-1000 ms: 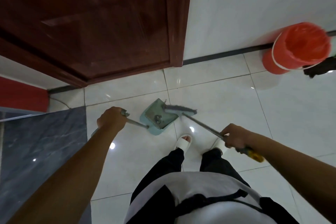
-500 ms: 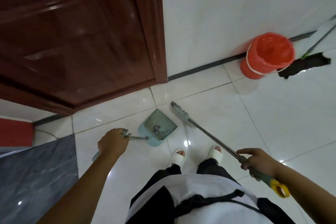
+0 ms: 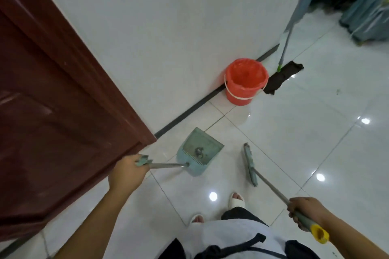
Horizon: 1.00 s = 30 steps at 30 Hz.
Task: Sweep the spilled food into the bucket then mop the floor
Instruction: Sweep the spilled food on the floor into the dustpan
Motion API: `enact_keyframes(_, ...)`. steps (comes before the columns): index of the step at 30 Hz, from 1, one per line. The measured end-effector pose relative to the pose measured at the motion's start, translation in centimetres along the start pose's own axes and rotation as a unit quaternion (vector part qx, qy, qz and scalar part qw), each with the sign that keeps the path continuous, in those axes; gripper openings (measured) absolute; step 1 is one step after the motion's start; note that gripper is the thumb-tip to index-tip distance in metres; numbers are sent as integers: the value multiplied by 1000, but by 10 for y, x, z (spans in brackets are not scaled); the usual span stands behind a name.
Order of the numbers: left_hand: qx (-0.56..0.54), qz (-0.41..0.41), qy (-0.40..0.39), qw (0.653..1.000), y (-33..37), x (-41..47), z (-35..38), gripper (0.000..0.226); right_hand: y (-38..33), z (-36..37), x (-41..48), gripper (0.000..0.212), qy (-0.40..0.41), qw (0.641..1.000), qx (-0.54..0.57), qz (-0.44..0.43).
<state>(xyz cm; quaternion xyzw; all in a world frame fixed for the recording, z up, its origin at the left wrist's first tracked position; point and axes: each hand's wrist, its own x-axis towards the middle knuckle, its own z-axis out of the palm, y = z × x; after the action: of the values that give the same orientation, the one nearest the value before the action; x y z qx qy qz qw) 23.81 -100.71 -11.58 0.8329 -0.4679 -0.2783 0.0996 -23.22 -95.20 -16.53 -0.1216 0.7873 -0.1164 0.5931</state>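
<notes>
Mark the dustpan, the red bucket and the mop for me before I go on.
dustpan (image 3: 203, 140): head view, bare floor of the pan.
red bucket (image 3: 240, 102): head view, outer wall near the base.
mop (image 3: 281, 78): head view, dark cloth head on the floor.

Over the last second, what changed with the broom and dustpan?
The broom swung right, away from the dustpan, and is now apart from it. The left hand and right hand still grip their handles; food scraps stay in the pan.
</notes>
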Motion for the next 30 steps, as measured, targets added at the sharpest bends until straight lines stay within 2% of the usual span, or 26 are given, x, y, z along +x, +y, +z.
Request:
enact_keyframes(5,-84,34,4,996,84,35,-10,16,-16,-51,29,7,31,998,46,37)
enact_keyframes(11,-171,64,10,983,184,68,0,22,-61,-105,61,9,47,995,63,58)
enact_keyframes(15,-211,56,0,976,236,92,13,14,-96,-126,75,10,57,995,66,55)
enact_keyframes(22,-310,26,-27,950,297,132,31,15,-158,-131,81,17,80,994,72,31)
enact_keyframes(26,-367,-4,-60,928,317,175,37,17,-197,-117,84,14,65,990,119,33)
enact_keyframes(30,-414,-26,-81,906,338,224,32,14,-234,-99,90,18,75,990,113,41)
